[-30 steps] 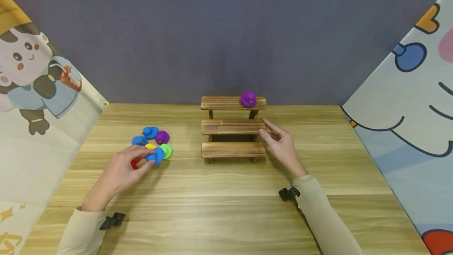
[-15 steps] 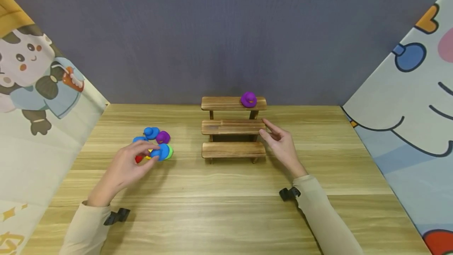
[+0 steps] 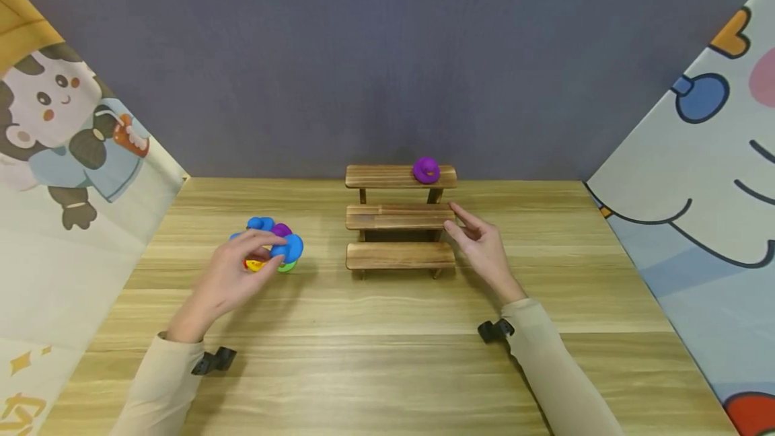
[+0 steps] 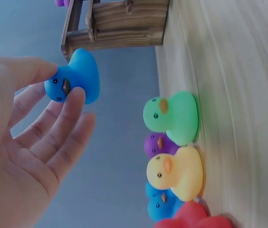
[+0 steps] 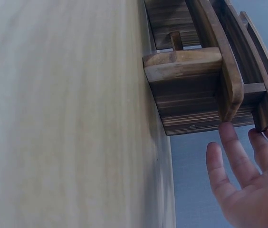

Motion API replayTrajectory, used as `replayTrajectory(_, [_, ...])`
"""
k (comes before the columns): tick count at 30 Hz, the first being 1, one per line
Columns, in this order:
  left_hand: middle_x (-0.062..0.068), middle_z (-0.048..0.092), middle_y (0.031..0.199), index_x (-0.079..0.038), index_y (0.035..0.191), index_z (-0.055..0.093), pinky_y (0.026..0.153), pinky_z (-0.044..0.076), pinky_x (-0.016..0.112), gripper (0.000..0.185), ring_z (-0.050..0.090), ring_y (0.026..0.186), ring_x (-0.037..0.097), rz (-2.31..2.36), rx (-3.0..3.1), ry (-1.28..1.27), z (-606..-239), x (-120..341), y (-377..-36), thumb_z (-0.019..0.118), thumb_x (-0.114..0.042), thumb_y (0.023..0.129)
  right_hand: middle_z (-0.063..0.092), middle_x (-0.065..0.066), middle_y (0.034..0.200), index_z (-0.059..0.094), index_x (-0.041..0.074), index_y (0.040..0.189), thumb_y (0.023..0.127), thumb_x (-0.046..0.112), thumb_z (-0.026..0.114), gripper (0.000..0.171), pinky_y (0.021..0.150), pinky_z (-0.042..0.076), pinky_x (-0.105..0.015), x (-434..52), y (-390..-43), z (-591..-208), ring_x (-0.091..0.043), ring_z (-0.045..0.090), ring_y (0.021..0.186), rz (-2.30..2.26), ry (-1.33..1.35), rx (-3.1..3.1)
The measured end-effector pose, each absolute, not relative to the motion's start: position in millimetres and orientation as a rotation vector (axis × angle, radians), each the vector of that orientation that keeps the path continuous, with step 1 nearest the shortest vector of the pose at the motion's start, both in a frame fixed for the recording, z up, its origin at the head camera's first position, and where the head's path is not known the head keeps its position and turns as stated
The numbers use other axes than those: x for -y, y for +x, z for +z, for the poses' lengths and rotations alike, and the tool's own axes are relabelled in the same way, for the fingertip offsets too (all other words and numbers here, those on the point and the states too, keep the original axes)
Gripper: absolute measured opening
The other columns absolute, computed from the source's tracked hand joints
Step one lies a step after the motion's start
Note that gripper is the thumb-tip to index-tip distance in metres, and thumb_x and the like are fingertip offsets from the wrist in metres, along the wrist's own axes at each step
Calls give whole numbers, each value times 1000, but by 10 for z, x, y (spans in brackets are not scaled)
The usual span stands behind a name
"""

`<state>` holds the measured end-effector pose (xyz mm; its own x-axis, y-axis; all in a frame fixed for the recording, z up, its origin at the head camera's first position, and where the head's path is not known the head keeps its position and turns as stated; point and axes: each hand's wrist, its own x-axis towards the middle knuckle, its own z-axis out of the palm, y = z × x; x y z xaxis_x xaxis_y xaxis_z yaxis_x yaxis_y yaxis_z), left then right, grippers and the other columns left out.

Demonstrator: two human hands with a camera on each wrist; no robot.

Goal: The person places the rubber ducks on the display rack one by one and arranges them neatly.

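Now left hand (image 3: 233,274) grip pinches blue duck (image 3: 289,247).

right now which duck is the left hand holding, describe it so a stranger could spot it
Start at the wooden three-step stand in the middle of the table, then look to its left, where a cluster of small rubber ducks sits. The left hand pinches a blue duck by the head, lifted clear above the cluster. It is the only duck off the tabletop.
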<state>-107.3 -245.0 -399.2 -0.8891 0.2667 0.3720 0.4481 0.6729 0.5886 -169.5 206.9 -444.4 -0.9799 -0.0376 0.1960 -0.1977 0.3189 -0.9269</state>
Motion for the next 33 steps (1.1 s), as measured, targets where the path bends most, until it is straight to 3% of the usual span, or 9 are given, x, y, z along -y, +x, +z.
replayTrajectory(8, [4, 74, 115, -12, 118, 79, 82, 61, 18, 22, 67, 85, 7, -1126, 2637, -583, -4004, 2364, -1123, 78, -10, 96, 59, -7, 155, 60, 21, 152, 103, 34, 72, 52, 90, 57, -12, -2080, -1705, -4453, 6, 72, 103, 1734, 230, 2439])
replayTrajectory(13, [2, 77, 108, -13, 120, 78, 80, 63, 23, 22, 69, 89, 6, -1154, 2676, -545, -3995, 2301, -1153, 77, -14, 99, 60, -6, 155, 60, 21, 152, 103, 34, 73, 52, 90, 58, -13, -2083, -1709, -4461, -7, 76, 110, 1726, 224, 2445])
replayTrajectory(18, [1, 77, 119, -17, 119, 80, 81, 62, 23, 19, 70, 95, 7, -1202, 2679, -543, -3964, 2226, -1188, 75, -17, 101, 59, -5, 156, 60, 23, 152, 103, 35, 73, 52, 91, 57, -13, -2087, -1705, -4457, -18, 76, 115, 1737, 214, 2443])
replayTrajectory(24, [3, 75, 126, -18, 122, 79, 87, 59, 18, 22, 69, 97, 7, -1304, 2657, -547, -3933, 2154, -1210, 76, -19, 101, 57, -2, 159, 59, 22, 153, 103, 35, 72, 53, 93, 57, -13, -2086, -1699, -4460, -6, 74, 113, 1761, 221, 2438])
replayTrajectory(28, [8, 73, 126, -12, 126, 76, 88, 61, 19, 32, 69, 95, 10, -1400, 2621, -565, -3936, 2118, -1232, 81, -8, 95, 56, -3, 159, 59, 21, 153, 104, 35, 72, 53, 93, 57, -13, -2089, -1701, -4460, 6, 71, 107, 1763, 227, 2439])
replayTrajectory(33, [9, 72, 129, -11, 132, 73, 90, 60, 19, 36, 71, 97, 13, -1411, 2625, -556, -3921, 2075, -1257, 78, -7, 97, 56, -4, 159, 59, 23, 153, 104, 35, 72, 52, 93, 56, -12, -2084, -1696, -4452, 9, 70, 105, 1757, 226, 2443])
